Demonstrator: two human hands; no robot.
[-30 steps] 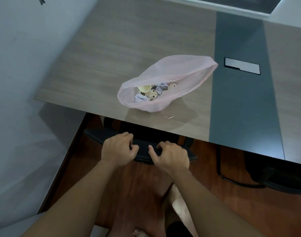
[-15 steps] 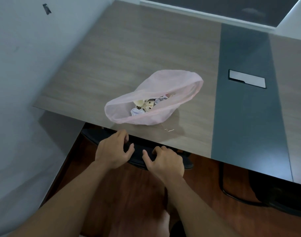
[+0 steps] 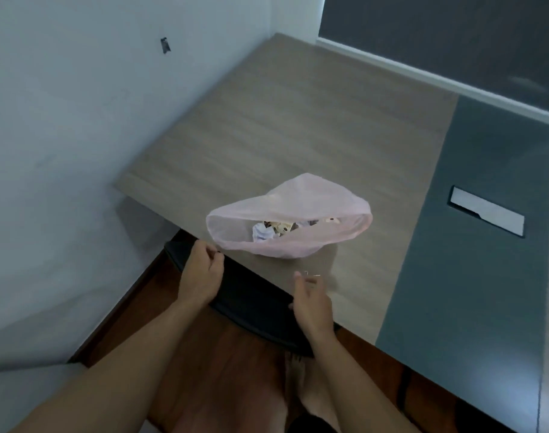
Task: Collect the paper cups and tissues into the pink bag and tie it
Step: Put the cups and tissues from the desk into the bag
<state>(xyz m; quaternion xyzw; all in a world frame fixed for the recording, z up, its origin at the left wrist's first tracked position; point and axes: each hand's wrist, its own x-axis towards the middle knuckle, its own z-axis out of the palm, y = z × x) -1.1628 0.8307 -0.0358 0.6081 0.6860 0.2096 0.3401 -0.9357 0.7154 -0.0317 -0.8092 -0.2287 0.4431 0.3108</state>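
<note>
Bag point(image 3: 307, 195) just beyond both hands point(image 3: 201, 273)

bag point(image 3: 298, 198) on table point(image 3: 267, 129) | tissues point(image 3: 262, 236) in bag | chair point(image 3: 251, 296) under table edge

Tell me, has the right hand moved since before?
Yes. The right hand went forward: before it sat short of the table edge, now its fingertips reach over that edge, toward the bag.

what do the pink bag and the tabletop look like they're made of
Pink bag: thin plastic film, faintly glossy. Its walls look semi-sheer and it sags in soft folds around the open mouth.
Tabletop: probably wood-grain laminate with a matte finish. The streaky grey-brown grain lies flat and even, though real veneer cannot be ruled out.
</note>
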